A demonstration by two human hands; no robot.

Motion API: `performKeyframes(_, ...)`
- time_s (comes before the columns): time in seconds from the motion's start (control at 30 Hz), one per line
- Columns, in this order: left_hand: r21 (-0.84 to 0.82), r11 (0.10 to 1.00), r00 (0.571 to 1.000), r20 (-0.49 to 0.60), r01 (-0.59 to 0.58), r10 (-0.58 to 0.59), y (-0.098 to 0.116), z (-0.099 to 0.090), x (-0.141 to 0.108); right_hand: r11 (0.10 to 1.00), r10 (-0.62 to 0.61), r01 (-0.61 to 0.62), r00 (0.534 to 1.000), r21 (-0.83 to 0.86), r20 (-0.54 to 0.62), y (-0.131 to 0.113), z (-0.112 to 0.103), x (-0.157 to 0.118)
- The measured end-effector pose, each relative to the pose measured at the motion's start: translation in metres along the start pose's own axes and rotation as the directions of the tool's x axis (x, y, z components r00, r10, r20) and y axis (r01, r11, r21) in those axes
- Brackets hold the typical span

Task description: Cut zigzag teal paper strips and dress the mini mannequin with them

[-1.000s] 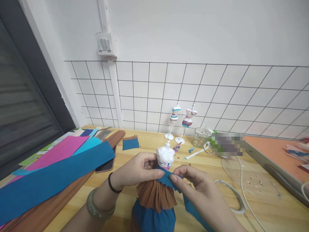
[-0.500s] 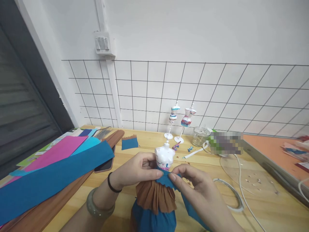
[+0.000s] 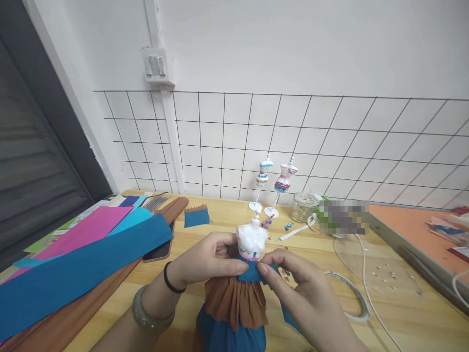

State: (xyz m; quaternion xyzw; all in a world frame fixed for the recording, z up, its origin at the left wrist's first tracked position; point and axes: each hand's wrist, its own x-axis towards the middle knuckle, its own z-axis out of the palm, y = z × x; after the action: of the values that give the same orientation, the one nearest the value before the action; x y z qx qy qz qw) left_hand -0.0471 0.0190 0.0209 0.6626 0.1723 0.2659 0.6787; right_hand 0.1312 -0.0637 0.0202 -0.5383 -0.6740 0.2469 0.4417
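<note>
White wall (image 3: 293, 44) rises behind the far edge of our pale wooden desk (image 3: 220, 222). Near the middle of the near edge, we have a glossy white headless mannequin torso (image 3: 252, 239) above a brown pleated ruffle (image 3: 236, 300) and a gathered blue skirt (image 3: 236, 337). With the fingers of our left hand (image 3: 210, 259) and our right hand (image 3: 300, 276), we pinch a deep-blue paper-like strip (image 3: 251, 273) across its waist; the strip's loose end hangs beneath our right hand. Long coloured sheets (image 3: 102, 256) lie along the desk's left edge.
</note>
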Motion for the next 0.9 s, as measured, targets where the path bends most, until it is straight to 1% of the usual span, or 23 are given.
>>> performKeyframes(0.17,-0.013,1.0,1.0,-0.015,-0.002,0.002,-0.0003,0.0022,-0.0009,1.0,0.012,-0.013,1.0,0.022,0.006,0.0031,0.0006,-0.0008)
performKeyframes(0.3,-0.047,0.999,1.0,-0.005,-0.006,0.005,-0.0004,0.0022,-0.0001,0.999,0.036,-0.037,0.999,0.031,0.025,0.0018,0.0003,-0.0003)
performKeyframes(0.43,-0.067,0.997,0.999,-0.021,0.026,-0.027,-0.0011,0.0009,0.0001,0.997,0.05,-0.053,0.997,0.061,0.053,0.0006,-0.0001,0.0004)
performKeyframes(0.57,-0.087,0.996,1.0,0.002,0.017,-0.017,-0.0028,0.0012,0.0006,0.993,0.063,-0.069,0.996,0.093,0.064,0.0011,-0.0004,-0.0004)
performKeyframes(0.73,-0.084,0.996,1.0,0.016,-0.02,0.022,-0.0037,0.0045,0.0021,0.991,0.075,-0.08,0.996,0.104,0.052,0.0023,0.0002,-0.0003)
performKeyframes(0.9,-0.057,0.998,1.0,0.003,-0.011,0.011,-0.0039,0.007,0.0017,0.988,0.109,-0.111,0.994,0.108,0.024,0.0005,0.0009,0.0017)
